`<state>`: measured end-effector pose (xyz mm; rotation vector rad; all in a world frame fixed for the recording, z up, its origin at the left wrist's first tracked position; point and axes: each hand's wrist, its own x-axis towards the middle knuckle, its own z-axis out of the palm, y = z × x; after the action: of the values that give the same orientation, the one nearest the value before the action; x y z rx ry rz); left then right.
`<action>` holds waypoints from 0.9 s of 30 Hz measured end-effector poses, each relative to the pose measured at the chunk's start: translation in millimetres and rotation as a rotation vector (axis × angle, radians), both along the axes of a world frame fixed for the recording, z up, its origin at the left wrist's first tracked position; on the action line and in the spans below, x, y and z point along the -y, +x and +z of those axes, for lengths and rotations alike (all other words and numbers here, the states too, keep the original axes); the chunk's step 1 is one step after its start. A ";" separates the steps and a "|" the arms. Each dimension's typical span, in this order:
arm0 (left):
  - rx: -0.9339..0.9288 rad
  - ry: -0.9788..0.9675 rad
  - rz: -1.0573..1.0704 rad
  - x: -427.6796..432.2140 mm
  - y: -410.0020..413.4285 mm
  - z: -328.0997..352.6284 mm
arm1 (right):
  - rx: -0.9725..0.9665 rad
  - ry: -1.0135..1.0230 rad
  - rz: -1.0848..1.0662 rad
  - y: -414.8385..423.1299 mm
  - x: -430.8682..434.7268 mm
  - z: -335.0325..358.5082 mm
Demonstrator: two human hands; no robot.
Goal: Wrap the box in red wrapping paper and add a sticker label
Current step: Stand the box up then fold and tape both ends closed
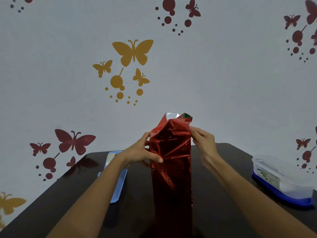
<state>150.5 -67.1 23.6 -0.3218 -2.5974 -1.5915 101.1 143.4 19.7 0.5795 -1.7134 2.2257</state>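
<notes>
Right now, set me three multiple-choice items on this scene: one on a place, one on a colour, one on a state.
1. On which side of the wrapped box does the light blue tray lie on the table?
A. right
B. left
C. on top of it

2. The inner face of the red wrapping paper, showing at the top, is:
A. silver
B. gold
C. black

3. The right hand:
A. lies flat on the table
B. holds the tray
C. pinches the paper's upper edge

Answers:
1 B: the tray sits left of the box, partly behind the left forearm.
2 A: a silver strip shows above the red fold.
3 C: its fingertips meet on the paper at the box's upper right corner.
</notes>
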 end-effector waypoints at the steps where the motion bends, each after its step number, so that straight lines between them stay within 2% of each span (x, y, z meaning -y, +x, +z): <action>1: 0.001 0.004 0.008 2.1 1.5 -0.7 | -0.021 0.013 0.017 -0.3 2.5 3.1; 7: 0.004 -0.001 -0.020 0.8 0.3 0.1 | -0.130 0.234 0.162 -2.6 3.1 29.7; 21: -0.034 -0.060 -0.011 0.8 1.0 -1.1 | -0.170 0.875 0.233 -8.7 -8.5 50.3; 27: -0.032 -0.051 -0.001 -0.6 2.1 -1.6 | -0.183 0.998 0.248 -9.3 -4.9 52.6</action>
<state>152.7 -66.5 22.0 -0.3496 -2.6173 -1.5102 91.8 148.3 72.3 1.1930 -2.6789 1.2153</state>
